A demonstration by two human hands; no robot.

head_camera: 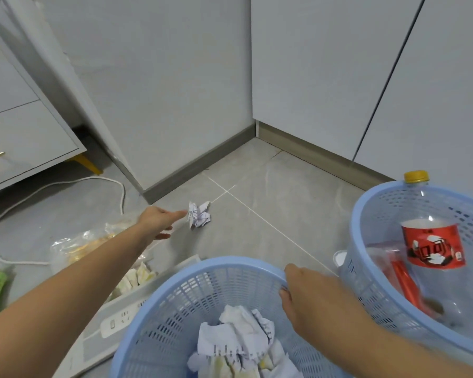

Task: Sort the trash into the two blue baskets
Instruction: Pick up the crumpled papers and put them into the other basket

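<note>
Hands (159, 222) over grey tiled floor (257, 186) (white-walled corner), paper ball (200, 218)

Grey tiled floor (257, 186), white cabinets (339, 77)

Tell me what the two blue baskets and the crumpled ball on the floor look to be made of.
Near blue perforated basket and far blue perforated basket: apparently moulded plastic, smooth and slightly glossy, with even slotted holes and a thick rolled rim.

White crumpled ball on the floor: seemingly printed paper, matte, with sharp creases and faint dark markings. The left hand reaches toward it.
</note>
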